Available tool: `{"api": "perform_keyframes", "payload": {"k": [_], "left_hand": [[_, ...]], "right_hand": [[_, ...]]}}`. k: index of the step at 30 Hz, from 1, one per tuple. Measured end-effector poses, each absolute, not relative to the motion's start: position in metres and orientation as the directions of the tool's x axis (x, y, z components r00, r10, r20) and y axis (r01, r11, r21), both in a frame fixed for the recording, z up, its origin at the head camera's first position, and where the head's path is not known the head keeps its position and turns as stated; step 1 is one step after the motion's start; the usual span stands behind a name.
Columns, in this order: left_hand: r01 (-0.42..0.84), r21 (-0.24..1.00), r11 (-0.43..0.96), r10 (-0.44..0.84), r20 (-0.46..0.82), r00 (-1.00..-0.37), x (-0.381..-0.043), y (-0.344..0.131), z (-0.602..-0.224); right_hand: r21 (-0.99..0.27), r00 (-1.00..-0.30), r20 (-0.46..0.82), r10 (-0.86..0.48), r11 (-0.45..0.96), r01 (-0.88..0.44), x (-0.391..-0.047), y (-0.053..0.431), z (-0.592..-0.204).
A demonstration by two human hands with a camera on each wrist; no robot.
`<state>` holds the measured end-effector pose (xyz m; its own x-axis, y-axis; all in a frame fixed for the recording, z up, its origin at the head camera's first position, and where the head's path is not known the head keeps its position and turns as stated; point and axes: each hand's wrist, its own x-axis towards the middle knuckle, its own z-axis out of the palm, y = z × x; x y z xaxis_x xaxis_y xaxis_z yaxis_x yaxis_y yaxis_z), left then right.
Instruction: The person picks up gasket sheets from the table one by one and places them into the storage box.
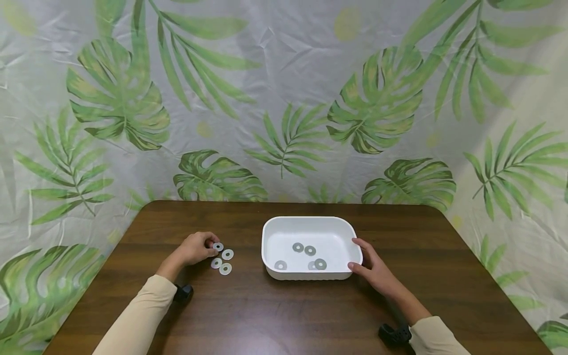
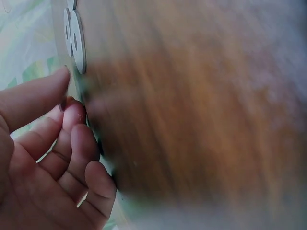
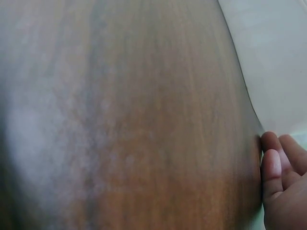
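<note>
On the left of the table, my left hand pinches a flat metal washer between thumb and fingers. Several more washers lie flat on the wood just beside its fingertips; a few also show edge-on at the top of the left wrist view. A white plastic tray with rounded corners stands right of the washers, several washers lying on its floor. My right hand holds the tray's right end, thumb and forefinger at the rim. In the right wrist view, its fingers are partly cut off.
The brown wooden table has rounded far corners. Behind it hangs a pale cloth printed with green leaves. Dark wrist devices are worn below both hands.
</note>
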<state>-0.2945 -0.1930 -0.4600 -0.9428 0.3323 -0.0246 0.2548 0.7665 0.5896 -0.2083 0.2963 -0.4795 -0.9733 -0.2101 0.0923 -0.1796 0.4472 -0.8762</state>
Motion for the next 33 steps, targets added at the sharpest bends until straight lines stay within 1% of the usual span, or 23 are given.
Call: {"api": "perform_keyframes", "payload": {"k": [8, 16, 21, 25, 33], "left_hand": [[0.263, 0.651, 0.712, 0.330, 0.020, -0.944, -0.293, -0.193, -0.453], [0.263, 0.705, 0.659, 0.342, 0.031, -0.939, -0.293, -0.186, -0.430], [0.337, 0.715, 0.612, 0.397, 0.091, -0.913, -0.290, -0.170, -0.408], [0.416, 0.702, 0.577, 0.456, 0.146, -0.878, -0.284, -0.152, -0.389], [0.509, 0.658, 0.556, 0.523, 0.199, -0.829, -0.276, -0.127, -0.364]], "right_hand": [[-0.880, -0.974, 0.092, -0.206, 0.441, -0.176, -0.208, 0.296, -0.480], [-0.884, -0.977, 0.079, -0.199, 0.440, -0.161, -0.208, 0.296, -0.479], [-0.886, -0.979, 0.074, -0.192, 0.437, -0.153, -0.208, 0.297, -0.479], [-0.882, -0.979, 0.071, -0.192, 0.446, -0.151, -0.208, 0.297, -0.479], [-0.882, -0.979, 0.073, -0.193, 0.446, -0.154, -0.208, 0.296, -0.479]]}}
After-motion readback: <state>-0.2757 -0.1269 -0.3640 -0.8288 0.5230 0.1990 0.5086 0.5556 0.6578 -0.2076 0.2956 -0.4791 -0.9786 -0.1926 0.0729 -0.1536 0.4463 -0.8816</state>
